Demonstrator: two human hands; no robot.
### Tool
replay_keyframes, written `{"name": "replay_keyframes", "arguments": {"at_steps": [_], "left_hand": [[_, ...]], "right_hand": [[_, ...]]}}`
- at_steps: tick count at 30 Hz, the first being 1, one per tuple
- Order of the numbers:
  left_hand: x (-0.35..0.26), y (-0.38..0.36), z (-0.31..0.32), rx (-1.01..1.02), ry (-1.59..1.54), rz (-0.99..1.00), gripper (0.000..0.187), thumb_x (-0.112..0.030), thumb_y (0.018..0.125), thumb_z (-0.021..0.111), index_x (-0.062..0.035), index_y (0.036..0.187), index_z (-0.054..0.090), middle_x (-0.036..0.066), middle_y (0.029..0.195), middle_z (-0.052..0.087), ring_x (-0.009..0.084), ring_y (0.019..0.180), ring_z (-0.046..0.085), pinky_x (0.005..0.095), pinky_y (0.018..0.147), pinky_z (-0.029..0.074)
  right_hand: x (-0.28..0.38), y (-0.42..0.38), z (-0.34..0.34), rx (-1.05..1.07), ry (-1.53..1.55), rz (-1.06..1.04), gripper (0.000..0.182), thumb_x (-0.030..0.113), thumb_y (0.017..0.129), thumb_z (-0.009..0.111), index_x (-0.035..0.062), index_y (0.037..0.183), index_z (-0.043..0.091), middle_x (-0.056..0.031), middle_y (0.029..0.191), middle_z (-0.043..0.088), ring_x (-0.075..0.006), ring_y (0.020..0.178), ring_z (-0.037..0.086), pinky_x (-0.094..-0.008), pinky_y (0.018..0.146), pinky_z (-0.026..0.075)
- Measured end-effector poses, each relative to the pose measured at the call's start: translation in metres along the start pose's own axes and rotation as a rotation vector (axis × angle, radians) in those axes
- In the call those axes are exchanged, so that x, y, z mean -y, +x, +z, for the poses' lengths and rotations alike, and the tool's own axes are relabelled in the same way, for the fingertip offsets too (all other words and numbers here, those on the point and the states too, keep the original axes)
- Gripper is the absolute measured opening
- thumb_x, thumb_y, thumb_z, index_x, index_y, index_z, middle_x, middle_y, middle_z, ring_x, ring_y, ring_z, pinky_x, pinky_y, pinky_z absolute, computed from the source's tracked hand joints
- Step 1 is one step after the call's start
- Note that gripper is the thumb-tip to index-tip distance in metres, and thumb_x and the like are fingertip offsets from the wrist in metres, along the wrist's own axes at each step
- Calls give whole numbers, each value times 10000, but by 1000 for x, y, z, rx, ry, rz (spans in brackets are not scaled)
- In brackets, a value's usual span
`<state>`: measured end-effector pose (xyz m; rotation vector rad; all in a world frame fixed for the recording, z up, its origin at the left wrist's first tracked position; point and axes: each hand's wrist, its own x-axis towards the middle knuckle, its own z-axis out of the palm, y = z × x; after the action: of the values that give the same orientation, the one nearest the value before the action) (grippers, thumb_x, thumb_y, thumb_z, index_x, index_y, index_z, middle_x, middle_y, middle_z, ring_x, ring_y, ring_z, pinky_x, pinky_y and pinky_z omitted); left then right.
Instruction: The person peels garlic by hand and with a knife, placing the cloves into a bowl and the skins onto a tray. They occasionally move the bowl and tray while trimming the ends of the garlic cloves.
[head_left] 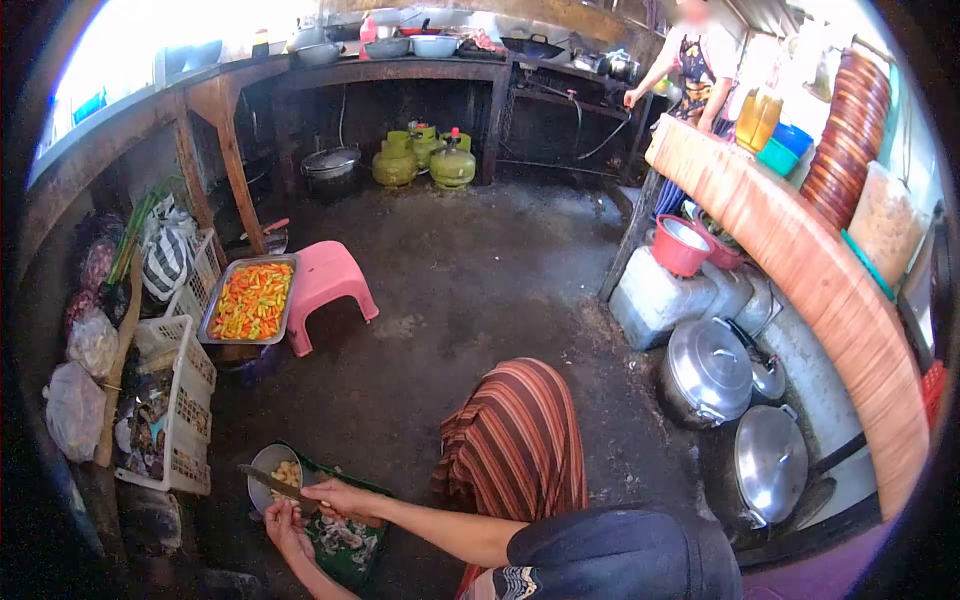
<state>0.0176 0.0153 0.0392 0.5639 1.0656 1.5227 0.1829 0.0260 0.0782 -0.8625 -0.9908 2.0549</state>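
My right hand [340, 497] is closed around the handle of a knife [272, 482], whose blade points left over a metal bowl [262, 464]. Pale peeled pieces [288, 474] lie inside the bowl. Just below the blade, my left hand [287, 530] has its fingers pinched together; what they hold is too small to make out. Both hands are close together at the bowl's lower right. Under and beside them, a green tray [352, 570] carries whitish scraps or peels.
A tray of cut red and yellow peppers [250, 302] stands by a pink stool [325, 285]. White crates [190, 410] line the left. Lidded pots [708, 368] and a curved wooden counter [800, 260] are right. Another person [695, 65] stands behind the counter. Green gas cylinders [453, 165] stand behind.
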Motion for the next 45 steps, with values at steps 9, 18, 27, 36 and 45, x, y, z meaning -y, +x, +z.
{"name": "replay_keyframes", "arguments": {"at_steps": [9, 18, 27, 36, 45], "left_hand": [[-8, -10, 7, -37, 28, 38, 159, -46, 789, 637, -67, 853, 493, 36, 743, 557, 77, 602, 523, 162, 513, 439], [-6, -6, 0, -109, 6, 3, 148, -44, 784, 639, -53, 851, 508, 47, 769, 563, 92, 597, 546, 169, 532, 464], [-7, -9, 5, -74, 93, -39, 168, -14, 781, 614, -32, 898, 495, 36, 765, 529, 97, 632, 536, 179, 574, 470], [4, -1, -6, -70, 38, -22, 179, 13, 796, 544, -9, 966, 493, 38, 745, 515, 116, 606, 505, 230, 582, 452], [7, 0, -12, -80, -92, 18, 130, -51, 810, 555, -25, 929, 511, 43, 771, 533, 117, 642, 502, 236, 574, 425]], "right_hand": [[-6, 2, -2, 30, -149, -56, 355, 403, 908, 454, 88, 764, 532, 46, 468, 342, -56, 395, 316, -236, 385, 266], [-4, -2, 2, -53, -123, -30, 333, 411, 905, 460, 111, 812, 572, 65, 477, 314, -43, 408, 304, -229, 391, 246], [-13, 2, -1, -108, 89, 57, 337, 439, 896, 459, 129, 773, 504, 57, 494, 339, -49, 423, 328, -225, 396, 238], [-21, 6, -3, -49, 60, 11, 347, 432, 901, 450, 114, 770, 498, 42, 487, 358, -68, 403, 316, -248, 392, 244], [-22, 6, 0, 9, -247, -93, 349, 389, 921, 431, 84, 965, 595, 53, 510, 320, -49, 444, 281, -230, 417, 222]]}}
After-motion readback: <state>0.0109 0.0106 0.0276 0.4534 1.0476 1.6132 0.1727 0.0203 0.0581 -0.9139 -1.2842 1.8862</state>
